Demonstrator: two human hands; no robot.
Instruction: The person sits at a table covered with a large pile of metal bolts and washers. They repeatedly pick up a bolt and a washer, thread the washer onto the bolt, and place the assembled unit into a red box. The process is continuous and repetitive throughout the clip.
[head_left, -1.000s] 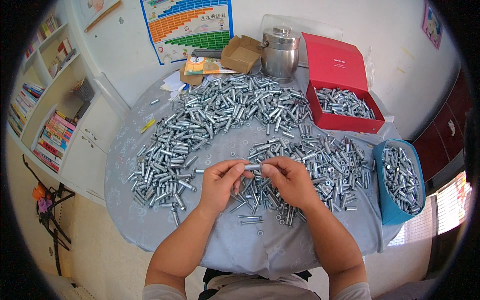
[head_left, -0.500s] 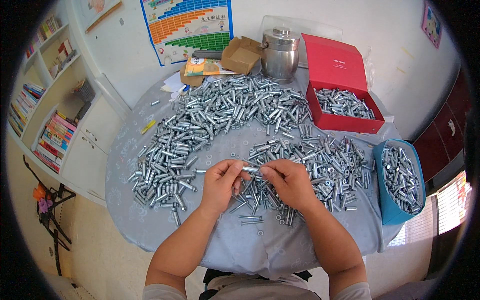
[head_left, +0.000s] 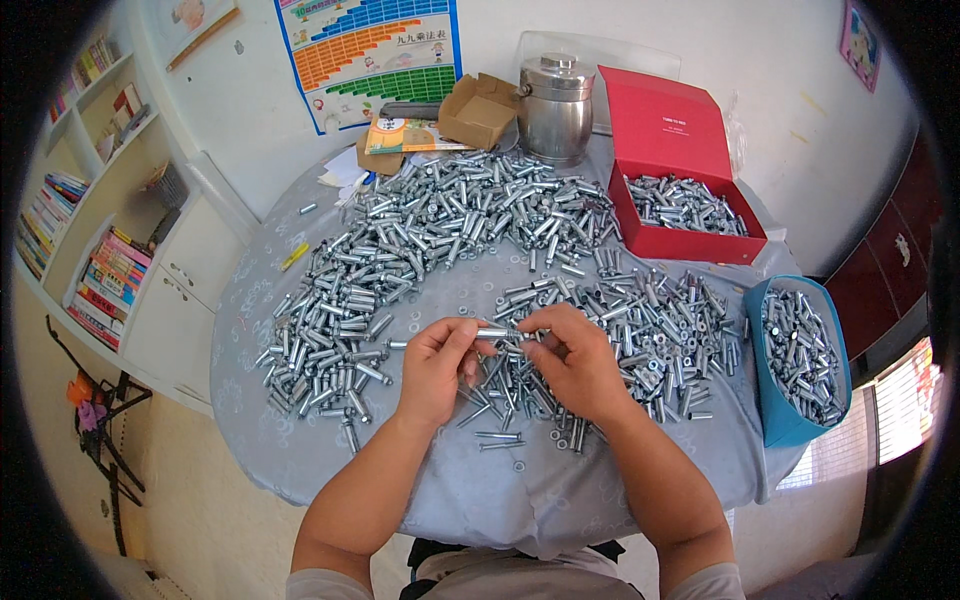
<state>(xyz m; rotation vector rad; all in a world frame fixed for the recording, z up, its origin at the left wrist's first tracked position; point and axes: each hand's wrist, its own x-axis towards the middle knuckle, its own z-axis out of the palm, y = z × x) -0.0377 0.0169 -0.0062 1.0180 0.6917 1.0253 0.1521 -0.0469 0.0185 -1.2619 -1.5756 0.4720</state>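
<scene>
Between my two hands lies a metal expansion bolt (head_left: 494, 334), held roughly level over the table. My left hand (head_left: 437, 365) pinches its left part with thumb and forefinger. At its right end, the thumb and forefinger of my right hand (head_left: 572, 362) sit around the tip; the small parts there are partly hidden. Beneath and to the right of the hands spreads a heap of loose sleeves, bolts and nuts (head_left: 655, 340). A larger pile of similar metal bolts (head_left: 480, 205) curves along the far and left sides of the table.
A red box (head_left: 690, 246) with its lid up and a teal fabric bin (head_left: 800, 432) hold more metal pieces at the right. A steel pot (head_left: 556, 115), a cardboard box (head_left: 478, 112) and a yellow marker (head_left: 295, 257) are on the grey tablecloth (head_left: 270, 440). Bookshelves (head_left: 110, 180) stand left.
My right thumb and forefinger have parted a little and shifted slightly up around the bolt's end. My left hand keeps its pinch almost in place.
</scene>
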